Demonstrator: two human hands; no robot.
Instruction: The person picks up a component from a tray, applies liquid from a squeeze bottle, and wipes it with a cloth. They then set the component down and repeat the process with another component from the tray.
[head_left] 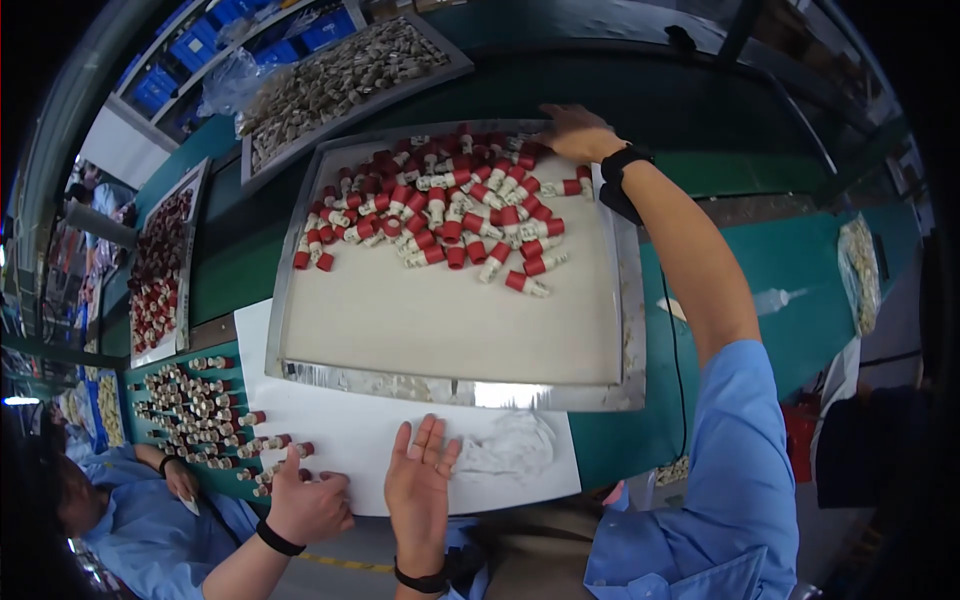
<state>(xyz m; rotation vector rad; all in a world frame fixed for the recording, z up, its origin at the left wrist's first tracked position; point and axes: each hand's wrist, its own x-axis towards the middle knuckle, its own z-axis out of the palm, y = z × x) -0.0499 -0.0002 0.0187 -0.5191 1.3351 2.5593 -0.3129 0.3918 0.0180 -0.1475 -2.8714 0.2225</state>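
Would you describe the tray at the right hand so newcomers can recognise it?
On the green table, find the white sheet. The metal-rimmed tray overlapping it holds red-and-white pieces; its broad bare near side distinguishes it from fuller neighbouring trays.

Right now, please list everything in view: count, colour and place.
Large tray: one, silver-rimmed, centre
Cylindrical pieces: many, red and white, in it
Second tray: one, grey, upper left
Third tray: one, pale, left
Small parts: many, red and silver, lower left
Sheet: one, white, under large tray
Crumpled material: one, whitish, on sheet
Bins: several, blue, upper left
Table: one, green, beneath sheet
Bag: one, clear, far right
Co-worker: at least one, blue shirt, lower left
Left hand: one, bare, below large tray
Right hand: one, bare, tray's far-right corner
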